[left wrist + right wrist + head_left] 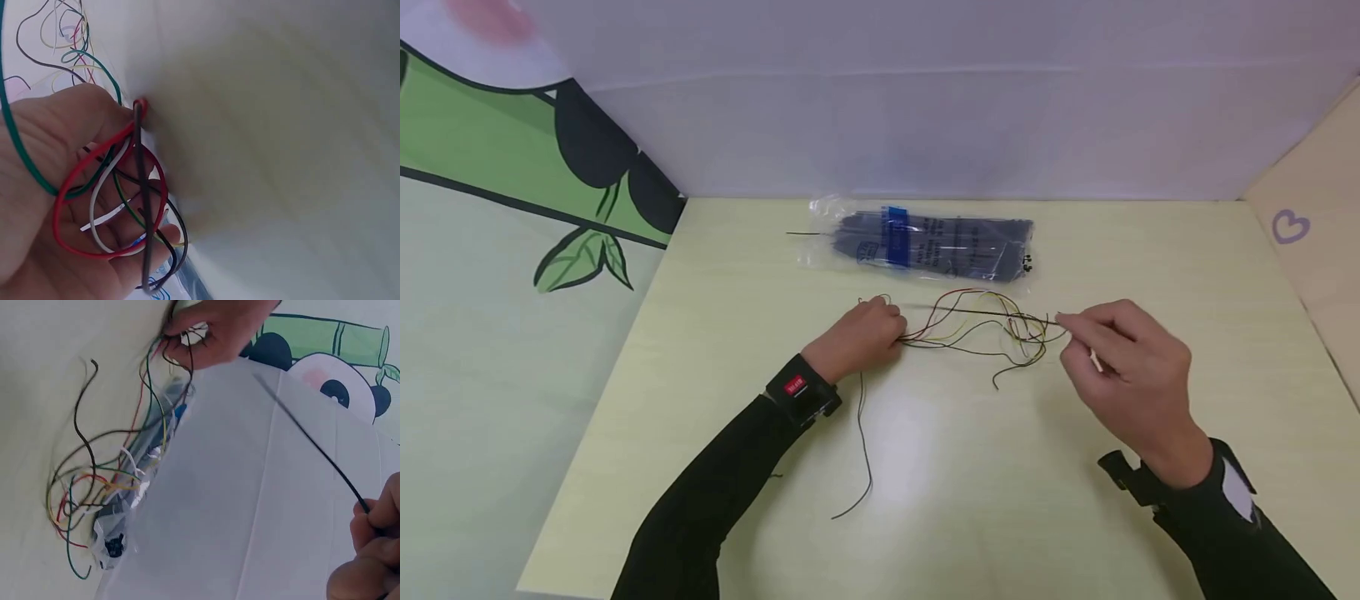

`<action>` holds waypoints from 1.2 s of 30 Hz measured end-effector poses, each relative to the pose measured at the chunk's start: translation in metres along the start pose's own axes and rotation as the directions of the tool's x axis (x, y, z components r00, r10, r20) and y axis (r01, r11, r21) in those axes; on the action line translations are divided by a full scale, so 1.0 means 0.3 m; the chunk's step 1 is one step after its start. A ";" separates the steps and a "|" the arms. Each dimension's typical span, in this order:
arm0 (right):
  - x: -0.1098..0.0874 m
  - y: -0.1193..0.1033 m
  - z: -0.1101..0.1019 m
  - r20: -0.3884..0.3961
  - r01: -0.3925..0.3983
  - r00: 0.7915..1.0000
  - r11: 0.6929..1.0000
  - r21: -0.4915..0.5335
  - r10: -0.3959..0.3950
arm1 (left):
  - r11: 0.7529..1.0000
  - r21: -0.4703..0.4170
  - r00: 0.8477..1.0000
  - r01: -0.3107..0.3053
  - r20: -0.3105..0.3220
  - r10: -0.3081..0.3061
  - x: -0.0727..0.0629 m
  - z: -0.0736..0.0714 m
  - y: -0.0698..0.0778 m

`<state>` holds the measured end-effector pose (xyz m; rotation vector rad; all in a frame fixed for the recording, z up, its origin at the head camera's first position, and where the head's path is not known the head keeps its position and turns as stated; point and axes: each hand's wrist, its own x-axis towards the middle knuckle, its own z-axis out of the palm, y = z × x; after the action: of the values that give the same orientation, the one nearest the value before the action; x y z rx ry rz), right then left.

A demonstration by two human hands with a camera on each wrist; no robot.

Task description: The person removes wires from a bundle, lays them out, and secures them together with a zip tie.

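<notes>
At left, your left hand (861, 337) grips the bundle of coloured wires (144, 187), the fingertips hidden from the head view, with loose dark strands trailing over the counter (970, 475). Farther back lies the clear plastic bag (958, 248), its dark contents hard to make out, and in front of it the wires spread into a hard-to-trace tangle. At right, your right hand (1123, 358) pinches a thin black strip (315, 445), far tip blurred, held end lost among your fingers
</notes>
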<state>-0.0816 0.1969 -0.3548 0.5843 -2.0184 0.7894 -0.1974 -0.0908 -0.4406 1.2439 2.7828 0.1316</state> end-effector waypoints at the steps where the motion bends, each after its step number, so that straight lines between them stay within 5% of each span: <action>1: -0.010 -0.006 0.007 0.036 0.031 0.999 0.999 0.005 -0.031 | 1.000 0.001 1.000 -0.016 -0.016 0.016 -0.001 0.001 -0.002; 8: -0.091 -0.002 0.021 0.235 0.203 0.953 0.979 -0.022 -0.192 | 0.994 0.016 0.993 -0.105 -0.060 0.106 -0.007 -0.003 -0.010; 15: -0.143 0.014 -0.005 0.265 0.211 0.945 0.976 -0.045 -0.192 | 0.996 -0.085 0.998 -0.001 0.068 0.007 0.013 -0.009 -0.016; 24: -0.199 0.011 -0.010 0.317 0.197 0.933 0.979 -0.059 -0.169 | 0.993 -0.117 0.994 0.020 0.110 -0.007 0.016 -0.026 -0.024; 32: -0.226 -0.015 0.035 0.438 0.223 0.886 0.968 -0.114 -0.153 | 0.995 -0.093 0.995 0.030 0.100 -0.021 0.008 -0.013 -0.026; 36: -0.228 -0.033 0.083 0.511 0.207 0.852 0.970 -0.123 -0.117 | 0.988 -0.153 0.994 0.021 0.109 -0.005 -0.001 -0.008 -0.040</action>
<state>-0.0538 0.1793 -0.4207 0.9180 -2.4369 0.3688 -0.2062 -0.0990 -0.4394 1.1599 2.6320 0.2639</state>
